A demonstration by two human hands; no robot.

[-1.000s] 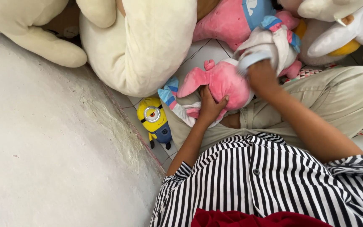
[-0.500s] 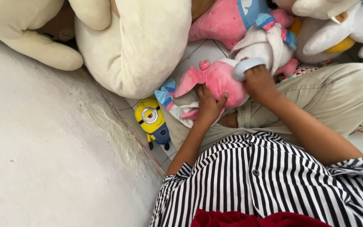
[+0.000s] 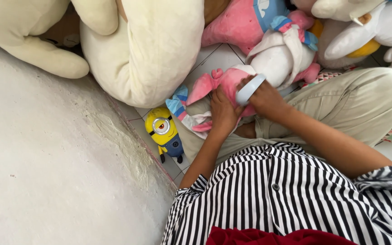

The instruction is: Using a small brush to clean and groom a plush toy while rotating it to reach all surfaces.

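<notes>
Head view: left hand [image 3: 223,111] closed around the lower body of a small pink plush toy [image 3: 225,81] lying on the person's lap, over the beige trousers [image 3: 341,109]. Right hand [image 3: 264,97] wrapped shut around a pale blue-white oblong tool [image 3: 250,89], its end pressed against the pink plush's top side. White plush with blue-pink bow [image 3: 280,56] touches the pink one from behind. Yellow one-eyed toy [image 3: 163,131] stands on the tiled floor [image 3: 218,59] just beside the left forearm. Big cream plush [image 3: 150,50] near the wall.
</notes>
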